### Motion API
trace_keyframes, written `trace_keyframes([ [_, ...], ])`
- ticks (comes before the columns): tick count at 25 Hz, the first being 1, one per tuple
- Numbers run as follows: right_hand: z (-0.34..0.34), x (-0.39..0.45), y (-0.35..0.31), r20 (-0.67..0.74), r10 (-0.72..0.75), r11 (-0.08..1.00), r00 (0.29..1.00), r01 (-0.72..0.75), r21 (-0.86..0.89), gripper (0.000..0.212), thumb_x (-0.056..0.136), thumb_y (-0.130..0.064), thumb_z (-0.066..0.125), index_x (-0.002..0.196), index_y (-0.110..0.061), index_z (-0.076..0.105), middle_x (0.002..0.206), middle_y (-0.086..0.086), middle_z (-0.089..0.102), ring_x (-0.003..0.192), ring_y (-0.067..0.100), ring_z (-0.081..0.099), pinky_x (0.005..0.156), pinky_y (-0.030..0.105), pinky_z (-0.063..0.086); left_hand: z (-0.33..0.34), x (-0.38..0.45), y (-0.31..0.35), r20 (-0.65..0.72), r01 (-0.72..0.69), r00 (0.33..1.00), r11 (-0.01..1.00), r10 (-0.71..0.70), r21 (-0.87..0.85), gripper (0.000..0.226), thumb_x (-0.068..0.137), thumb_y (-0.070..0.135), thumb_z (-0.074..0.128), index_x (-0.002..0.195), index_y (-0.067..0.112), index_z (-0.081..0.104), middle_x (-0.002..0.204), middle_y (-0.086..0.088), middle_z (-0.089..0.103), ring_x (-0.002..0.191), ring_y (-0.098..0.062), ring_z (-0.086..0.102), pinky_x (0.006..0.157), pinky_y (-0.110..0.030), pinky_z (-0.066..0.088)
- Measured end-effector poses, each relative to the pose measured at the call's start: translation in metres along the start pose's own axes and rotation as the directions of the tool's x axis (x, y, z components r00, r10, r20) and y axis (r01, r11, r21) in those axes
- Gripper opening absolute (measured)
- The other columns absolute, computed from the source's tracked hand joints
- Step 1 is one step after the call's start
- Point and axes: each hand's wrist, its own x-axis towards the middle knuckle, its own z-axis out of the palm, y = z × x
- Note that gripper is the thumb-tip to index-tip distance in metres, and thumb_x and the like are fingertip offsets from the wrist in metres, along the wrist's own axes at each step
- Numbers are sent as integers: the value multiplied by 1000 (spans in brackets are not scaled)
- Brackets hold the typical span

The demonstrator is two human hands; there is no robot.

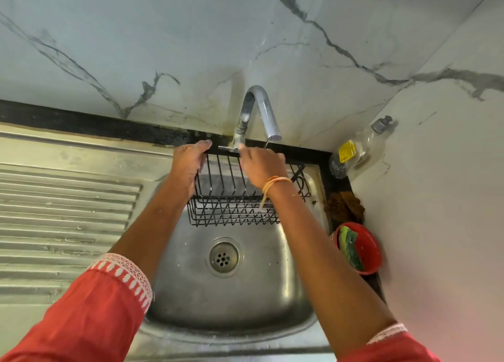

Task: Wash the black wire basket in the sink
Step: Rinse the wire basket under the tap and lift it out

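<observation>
left hand (188, 162) grips the left end of the black wire basket (237, 198), holding it tilted over the back of the steel sink (231, 301), under the tap (259, 110). right hand (260, 163) reaches to the tap lever (226, 148), fingers probably pinching it, contact hidden. thin dribble at the spout.

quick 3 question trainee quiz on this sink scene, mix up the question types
1. True or false: the left hand grips the black wire basket by its left end.
2. What does the right hand reach towards? A) the chrome faucet's lever B) the red plastic bowl C) the round steel drain
3. Fill in: the green scrub sponge lies in the red ____.

Key: 1 true; 2 A; 3 bowl
</observation>
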Motion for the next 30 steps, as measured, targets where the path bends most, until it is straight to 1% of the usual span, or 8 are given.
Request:
trace_keyframes([
  [4, -5, -10, -7, -70, -105, 984, 992, 113, 134, 51, 101, -47, 27, 100, -19, 69, 88, 6, 70, 86, 26, 62, 86, 41, 44, 8, -13, 4, 6, 37, 999, 997, -37, -74, 39, 92, 10, 56, 56, 13, 45, 31, 9, 40, 30, -4, 36, 42, -19, 32],
  [7, -5, -13, 47, -26, 118, 983, 993, -113, 144, 65, 97, -57, 24, 75, -15, 68, 69, 1, 66, 69, 22, 60, 76, 37, 49, -19, -9, -6, -3, 66, 998, 988, -67, -142, 42, 91, 14, 56, 51, 15, 43, 34, 9, 38, 31, -6, 35, 43, -24, 29],
  [11, -10, -13, 67, 56, 336, 772, 940, -309, 556, 52, 93, -39, 53, 51, -9, 50, 52, 3, 48, 54, 19, 49, 57, 27, 37, -27, -8, -23, -55, 133, 989, 986, -139, -100, 42, 94, 15, 50, 52, 13, 46, 33, 7, 41, 27, -6, 36, 37, -21, 32],
  [13, -17, -11, 65, 22, 374, 750, 927, -316, 581, 49, 87, -30, 61, 45, -13, 43, 47, 4, 40, 47, 18, 39, 55, 26, 36, -25, 1, -31, -101, 46, 994, 983, -29, 175, 38, 96, 18, 52, 59, 12, 48, 38, 5, 44, 33, -8, 39, 42, -18, 35],
  [17, -27, 5, 25, 56, 320, 873, 946, -317, 370, 41, 88, -42, 58, 58, -14, 56, 51, -3, 52, 49, 15, 51, 49, 22, 38, 20, 2, -29, 166, -230, 973, 649, 159, 725, 53, 102, 42, 38, 57, 15, 46, 51, 0, 43, 47, -16, 41, 55, -28, 37],
  [22, -16, 1, 14, 101, 293, 696, 951, -284, 659, 50, 94, -45, 51, 53, -16, 54, 52, -2, 55, 55, 17, 56, 59, 29, 43, 46, 6, -25, -15, -73, 995, 843, 96, 533, 49, 100, 37, 41, 56, 16, 45, 52, 1, 41, 49, -17, 38, 55, -28, 33],
  [24, -13, -6, 30, 117, 306, 726, 945, -311, 613, 54, 97, -46, 44, 51, -18, 47, 53, -1, 50, 59, 22, 52, 63, 33, 40, 32, 10, -28, -57, 66, 997, 941, -50, 332, 40, 99, 32, 44, 63, 16, 49, 57, 1, 42, 53, -15, 38, 58, -29, 35],
  [30, -15, -5, 16, 54, 430, 788, 901, -404, 465, 45, 96, -37, 41, 70, -7, 62, 72, 9, 63, 77, 32, 60, 73, 36, 46, 40, 13, -5, 69, -22, 998, 985, 10, 173, 49, 97, 25, 46, 49, 17, 41, 40, 5, 34, 39, -12, 27, 47, -29, 22],
])
